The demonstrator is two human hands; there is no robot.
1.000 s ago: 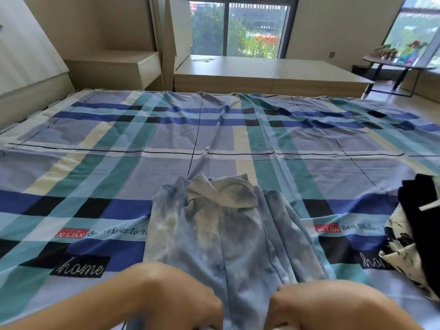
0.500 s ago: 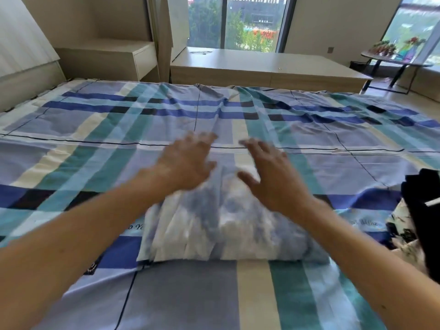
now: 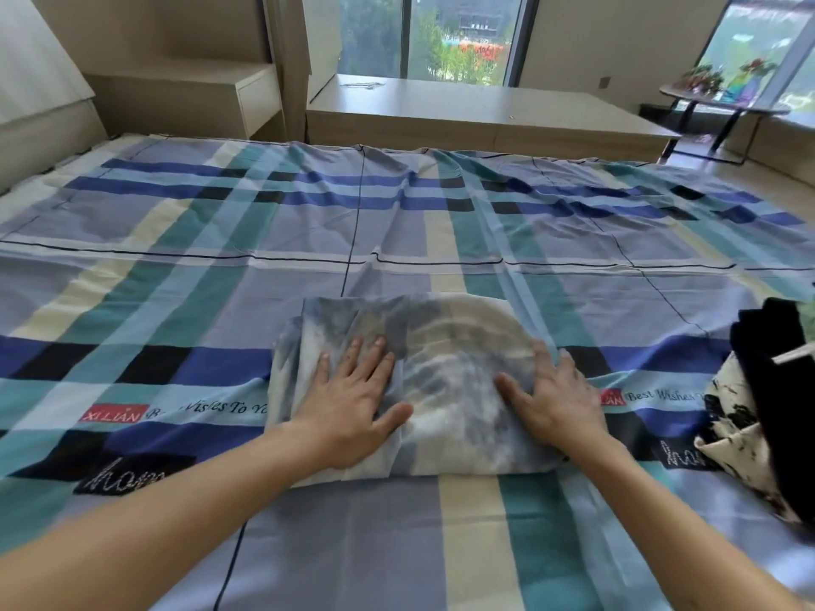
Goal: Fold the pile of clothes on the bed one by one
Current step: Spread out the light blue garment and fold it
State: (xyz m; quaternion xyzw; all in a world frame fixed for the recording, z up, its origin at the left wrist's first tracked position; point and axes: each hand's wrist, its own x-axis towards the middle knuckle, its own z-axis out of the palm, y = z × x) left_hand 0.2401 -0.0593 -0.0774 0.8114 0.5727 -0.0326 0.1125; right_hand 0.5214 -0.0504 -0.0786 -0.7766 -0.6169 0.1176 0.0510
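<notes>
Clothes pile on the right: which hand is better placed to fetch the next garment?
Probably right. The right hand rests flat on the right part of the folded garment, nearer the clothes pile; the left hand presses its left part and would need to cross.

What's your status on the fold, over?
Left grip, right grip: both pressing flat on the folded tie-dye garment. Remaining pile sits apart at the right edge.

Blue tie-dye garment (image 3: 441, 368) folded flat, bed (image 3: 397, 222) centre.
</notes>
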